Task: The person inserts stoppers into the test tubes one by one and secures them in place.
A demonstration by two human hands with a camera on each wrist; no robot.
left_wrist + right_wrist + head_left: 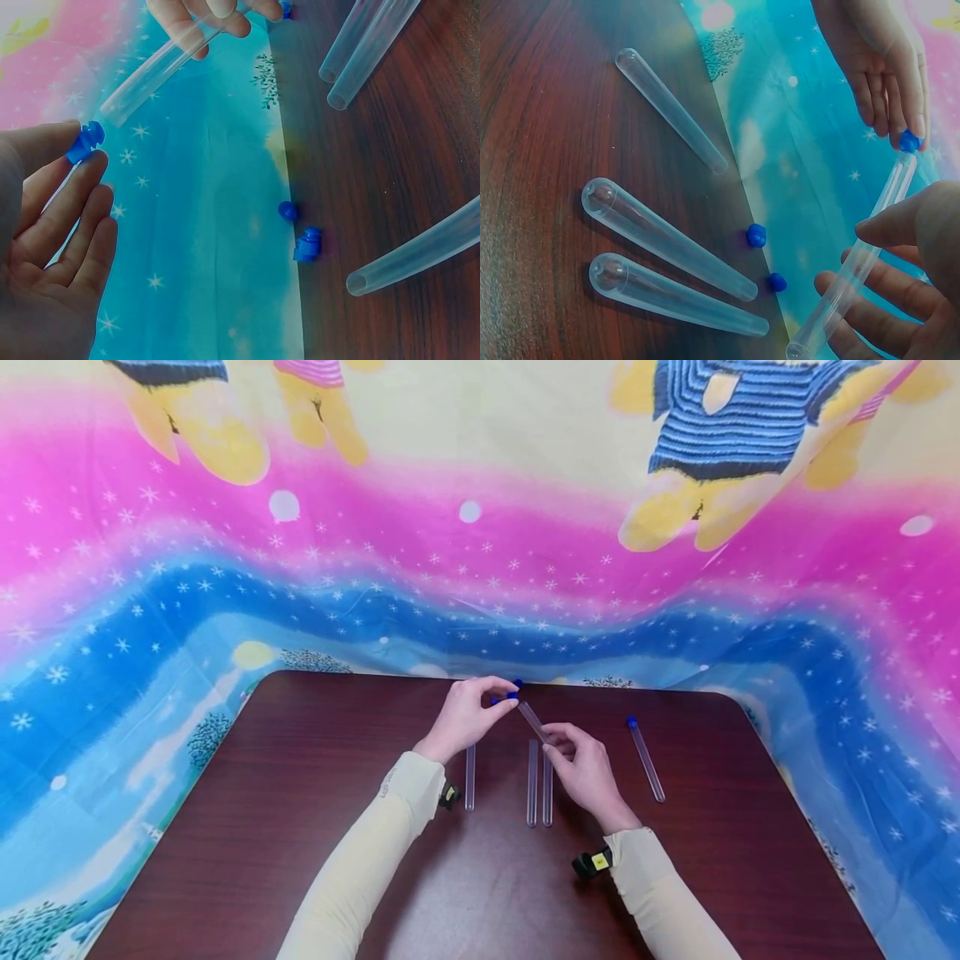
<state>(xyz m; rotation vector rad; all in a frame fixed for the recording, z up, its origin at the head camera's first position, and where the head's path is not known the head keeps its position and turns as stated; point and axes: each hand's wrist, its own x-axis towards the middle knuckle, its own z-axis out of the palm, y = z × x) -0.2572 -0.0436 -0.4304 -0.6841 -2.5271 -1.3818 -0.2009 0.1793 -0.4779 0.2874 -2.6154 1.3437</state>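
Between thumb and fingertips, my left hand (467, 717) pinches a blue stopper (86, 142) with a ridged, stepped end. My right hand (587, 770) holds a clear plastic test tube (847, 281) between thumb and fingers, tilted with its open end up toward the stopper. A small gap shows between tube mouth and stopper in the left wrist view; in the right wrist view the two overlap. Below the hands, two uncapped test tubes lie side by side, one (532, 783) left of the other (548, 793). A third uncapped tube (470, 781) lies beneath my left wrist.
Two loose blue stoppers, one (757, 235) beside the other (777, 283), lie near the far edge of the dark wooden table (315, 827). A test tube with a blue stopper (647, 762) lies at the right. Patterned cloth (420, 568) hangs behind the table.
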